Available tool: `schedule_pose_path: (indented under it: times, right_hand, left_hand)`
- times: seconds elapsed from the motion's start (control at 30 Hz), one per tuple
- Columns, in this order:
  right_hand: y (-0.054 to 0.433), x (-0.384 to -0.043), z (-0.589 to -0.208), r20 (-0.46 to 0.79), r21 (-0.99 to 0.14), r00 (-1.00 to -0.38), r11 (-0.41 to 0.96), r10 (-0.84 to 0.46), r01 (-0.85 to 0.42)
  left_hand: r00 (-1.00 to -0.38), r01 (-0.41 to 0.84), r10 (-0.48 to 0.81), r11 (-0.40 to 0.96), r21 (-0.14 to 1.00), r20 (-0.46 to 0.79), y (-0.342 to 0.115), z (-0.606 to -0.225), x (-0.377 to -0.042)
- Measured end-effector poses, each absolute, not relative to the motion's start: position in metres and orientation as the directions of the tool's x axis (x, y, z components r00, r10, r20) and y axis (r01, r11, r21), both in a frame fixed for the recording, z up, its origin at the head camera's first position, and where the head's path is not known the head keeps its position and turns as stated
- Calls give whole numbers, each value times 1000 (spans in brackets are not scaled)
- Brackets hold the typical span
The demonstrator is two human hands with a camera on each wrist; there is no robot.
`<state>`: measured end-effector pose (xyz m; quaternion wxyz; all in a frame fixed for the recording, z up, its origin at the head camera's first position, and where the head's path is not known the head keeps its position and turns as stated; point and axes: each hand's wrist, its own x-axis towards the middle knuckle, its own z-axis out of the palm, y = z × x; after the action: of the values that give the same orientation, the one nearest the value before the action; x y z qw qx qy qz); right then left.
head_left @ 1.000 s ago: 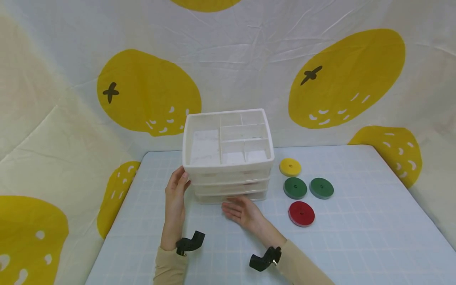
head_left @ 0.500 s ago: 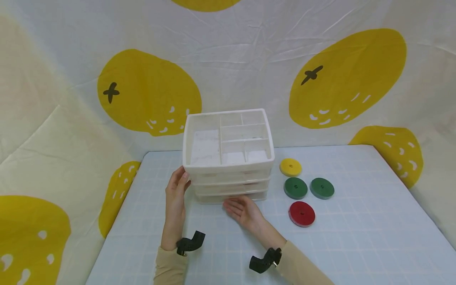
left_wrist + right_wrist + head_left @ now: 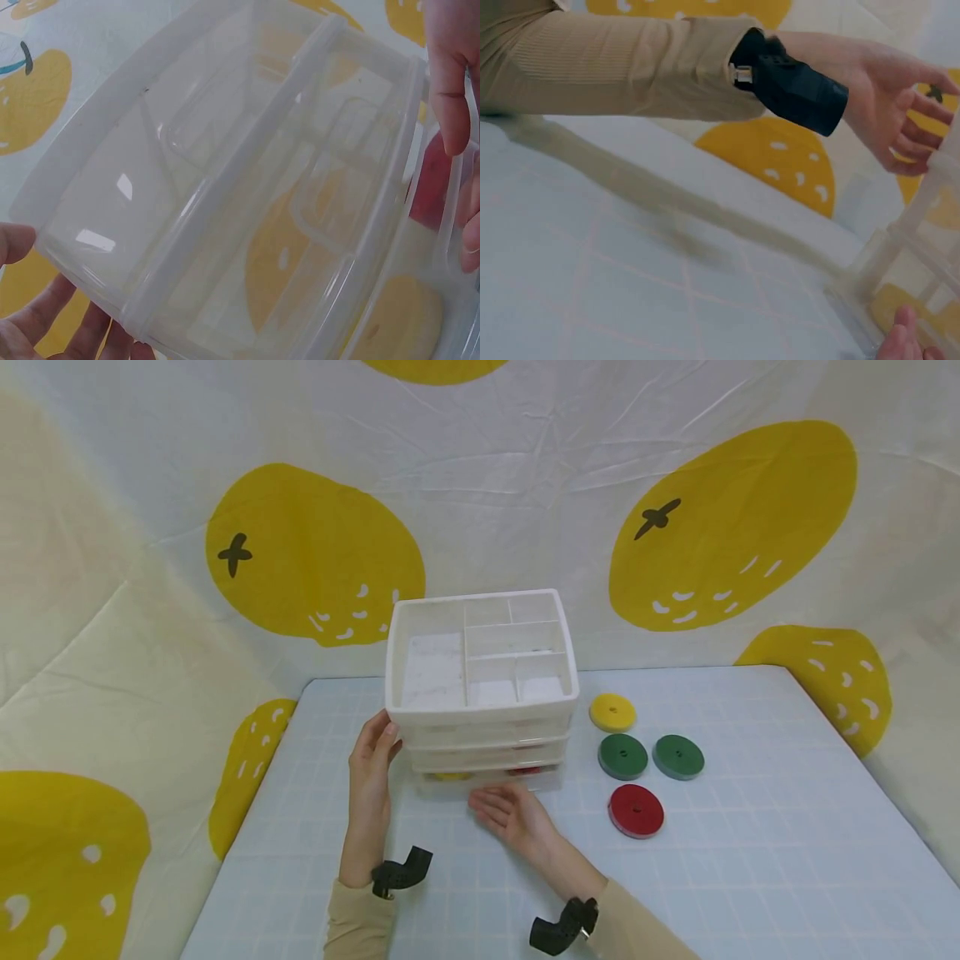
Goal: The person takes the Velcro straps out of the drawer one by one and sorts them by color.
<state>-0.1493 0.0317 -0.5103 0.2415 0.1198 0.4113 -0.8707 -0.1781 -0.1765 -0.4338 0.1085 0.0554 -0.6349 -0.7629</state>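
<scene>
A white plastic drawer organizer [image 3: 480,716] with clear drawers stands near the middle back of the table. My left hand [image 3: 371,768] holds its left side near the front corner, thumb at the front and fingers along the side. My right hand [image 3: 519,818] grips the handle of the bottom drawer [image 3: 550,778], which is slightly pulled out; its fingers hook at the handle [image 3: 451,217] in the left wrist view. Inside that drawer a yellow disc [image 3: 401,319] and a red piece [image 3: 429,184] show through the gap. The two drawers above are closed.
Right of the organizer lie a yellow disc [image 3: 612,712], two green discs [image 3: 622,756] and a red disc [image 3: 636,811] on the pale checked tabletop [image 3: 772,827]. A fruit-patterned cloth [image 3: 517,510] hangs behind. The organizer's top tray has several compartments.
My right hand has moved slightly toward me, and the bottom drawer has slid out a little, bringing yellow and red into view. My left hand has stayed in place.
</scene>
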Motion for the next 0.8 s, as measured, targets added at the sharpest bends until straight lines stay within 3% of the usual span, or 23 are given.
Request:
schedule_pose_path:
  times: [0.8]
  right_hand:
    - [37, -99, -513, -468, -573, -768, -512, -437, 640]
  left_hand:
    - [-976, 86, -209, -147, 985, 54, -177, -431, -176]
